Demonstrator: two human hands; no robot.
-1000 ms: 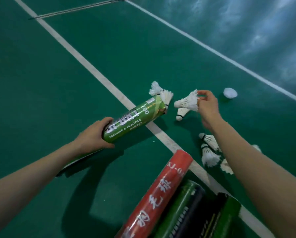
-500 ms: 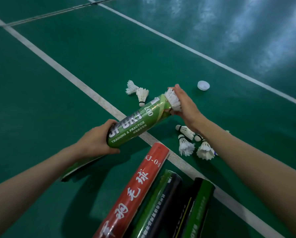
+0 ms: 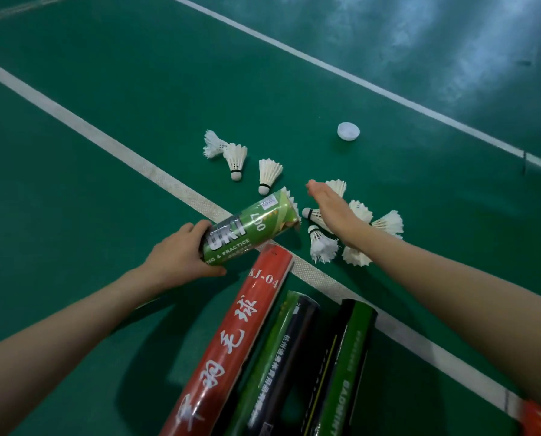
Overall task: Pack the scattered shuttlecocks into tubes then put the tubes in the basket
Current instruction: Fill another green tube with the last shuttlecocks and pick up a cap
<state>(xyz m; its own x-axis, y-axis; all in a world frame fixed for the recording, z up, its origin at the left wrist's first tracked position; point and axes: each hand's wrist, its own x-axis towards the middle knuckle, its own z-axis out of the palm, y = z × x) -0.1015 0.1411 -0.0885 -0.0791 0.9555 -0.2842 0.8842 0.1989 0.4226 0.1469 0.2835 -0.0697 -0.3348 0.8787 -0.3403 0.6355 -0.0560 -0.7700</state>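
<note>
My left hand grips the near end of a green tube held tilted above the court floor. White feathers of a shuttlecock stick out of the tube's far mouth. My right hand hovers flat, fingers straight, just right of that mouth and holds nothing. Beneath and beside it lie several white shuttlecocks. Three more shuttlecocks lie farther out, left of the hand.
A white tube cap lies on the green floor beyond the shuttlecocks. A red tube, a black-and-green tube and another green-and-black tube lie side by side near me. White court lines cross the floor. An orange object shows at bottom right.
My right hand pushed a shuttlecock into the tube's mouth, then let go and drew back, open, to the right. The view has tilted down toward the near tubes.
</note>
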